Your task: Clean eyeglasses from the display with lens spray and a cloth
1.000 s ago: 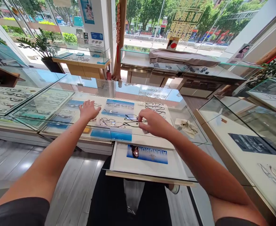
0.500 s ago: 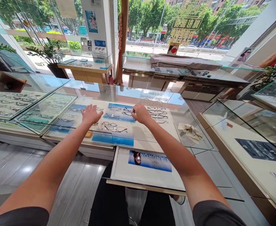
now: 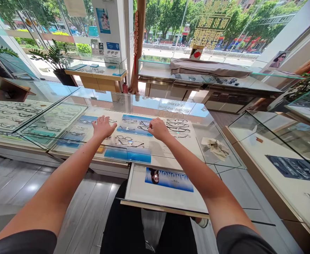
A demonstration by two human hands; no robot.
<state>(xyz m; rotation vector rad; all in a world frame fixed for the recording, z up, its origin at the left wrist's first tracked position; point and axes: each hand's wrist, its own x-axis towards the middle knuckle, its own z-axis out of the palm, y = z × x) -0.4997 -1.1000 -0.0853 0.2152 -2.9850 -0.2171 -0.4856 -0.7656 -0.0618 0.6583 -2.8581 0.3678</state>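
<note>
My left hand is over the glass top of the display counter, fingers spread, with no object visible in it. Eyeglasses show just beside its thumb. To the right, my right hand is closed, its fingers curled together. Dark-framed eyeglasses appear right at its fingertips, over a blue sheet; whether the fingers grip them I cannot tell. Nearer me, round-lensed eyeglasses lie in the counter. Several dark frames are lined up right of my right hand.
A drawer stands pulled out over my lap, with a blue printed card in it. A crumpled beige cloth lies at the counter's right end. Another glass case stands on the right. A potted plant is beyond the counter.
The view has shifted slightly. Both hands keep nearly the same place and shape over the counter.
</note>
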